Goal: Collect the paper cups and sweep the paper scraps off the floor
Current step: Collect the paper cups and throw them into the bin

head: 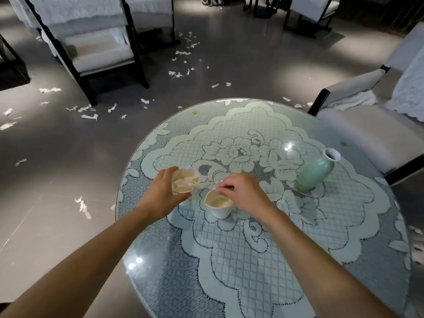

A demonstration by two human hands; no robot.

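Here, left hand gripping a paper cup, right hand pinching rim of second cup, lace-covered table.

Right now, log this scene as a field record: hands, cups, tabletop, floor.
left hand: grips the tilted paper cup
right hand: pinches the rim of the upright paper cup
tabletop: round glass-topped table with lace cloth; green ceramic vase stands at right
floor: paper scraps scattered, not yet swept
seating: cushioned chair beyond the table
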